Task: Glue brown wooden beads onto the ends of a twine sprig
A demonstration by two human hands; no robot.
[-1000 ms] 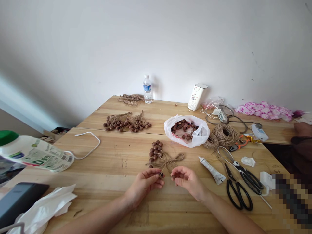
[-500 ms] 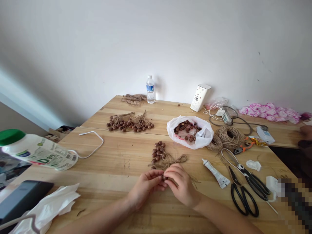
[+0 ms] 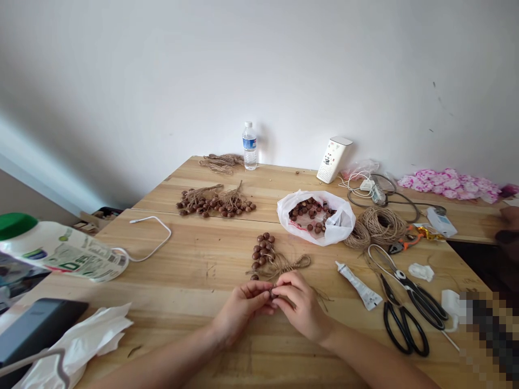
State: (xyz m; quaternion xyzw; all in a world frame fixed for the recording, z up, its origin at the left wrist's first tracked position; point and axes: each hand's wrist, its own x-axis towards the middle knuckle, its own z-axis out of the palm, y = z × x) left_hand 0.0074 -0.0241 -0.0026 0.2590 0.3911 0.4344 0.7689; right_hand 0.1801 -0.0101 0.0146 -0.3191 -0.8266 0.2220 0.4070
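Note:
Over the front middle of the table, my left hand point(image 3: 242, 308) and my right hand point(image 3: 302, 308) meet fingertip to fingertip. Both pinch one small round brown nut point(image 3: 271, 294), mostly hidden behind the fingers. Just beyond them lies a bundle of jute twine point(image 3: 288, 265) with a braided loop at its right end. Several brown nuts point(image 3: 263, 248) are clustered at the left of that bundle, apparently on its strands. Whether a strand enters the nut in my fingers is too small to see.
A white plastic bag point(image 3: 286, 229) of nuts stands beyond, beside a twine coil point(image 3: 381, 224). To the right lie a glue tube point(image 3: 359, 285) and scissors point(image 3: 405, 324). Finished-looking nut bunches point(image 3: 214, 205), a water bottle point(image 3: 250, 148) and a green-capped jug point(image 3: 68, 251) sit farther off.
The fingertips have closed in a little around the nut, so less of it shows. The hands stay in nearly the same place; the view has shifted slightly.

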